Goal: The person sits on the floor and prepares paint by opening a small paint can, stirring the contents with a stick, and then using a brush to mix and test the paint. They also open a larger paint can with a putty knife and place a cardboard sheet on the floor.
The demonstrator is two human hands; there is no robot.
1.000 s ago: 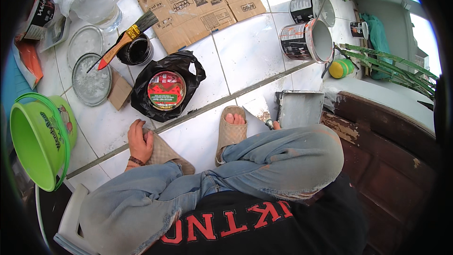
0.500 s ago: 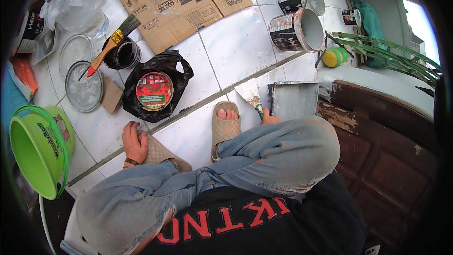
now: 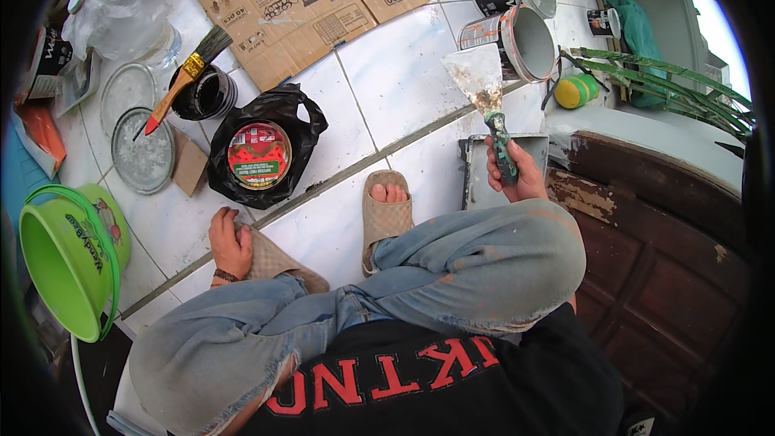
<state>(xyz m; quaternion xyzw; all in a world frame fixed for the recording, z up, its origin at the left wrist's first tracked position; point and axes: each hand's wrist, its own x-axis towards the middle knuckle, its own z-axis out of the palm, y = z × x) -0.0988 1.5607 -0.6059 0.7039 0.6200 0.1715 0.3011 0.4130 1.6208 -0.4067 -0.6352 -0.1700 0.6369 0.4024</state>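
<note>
In my right hand point(image 3: 523, 169) is a putty knife point(image 3: 501, 148) with a green, paint-stained handle. Its broad, whitish blade, smeared with brown, points up and away from me. Behind that hand, a shallow grey tray point(image 3: 476, 186) with dried white residue rests on the floor, partly covered by the hand and my knee. My left hand point(image 3: 231, 242) hangs beside my left slipper point(image 3: 278, 262), fingers loosely extended and holding nothing. Ahead of it sits a round tin with a red and green lid point(image 3: 259, 155) inside a black plastic bag point(image 3: 311, 125).
A paintbrush point(image 3: 187, 81) lies across an open black pot point(image 3: 214, 93). Nearby are round lids point(image 3: 144, 149) and flattened cardboard point(image 3: 282, 12). A green bucket point(image 3: 69, 266) stands left. Paint buckets point(image 3: 492, 36) lie at the far right, above a brown panelled door point(image 3: 646, 258).
My right hand has risen from beside the tray with the putty knife, whose blade swung from low by the tray to pointing upward. My left hand stays put.
</note>
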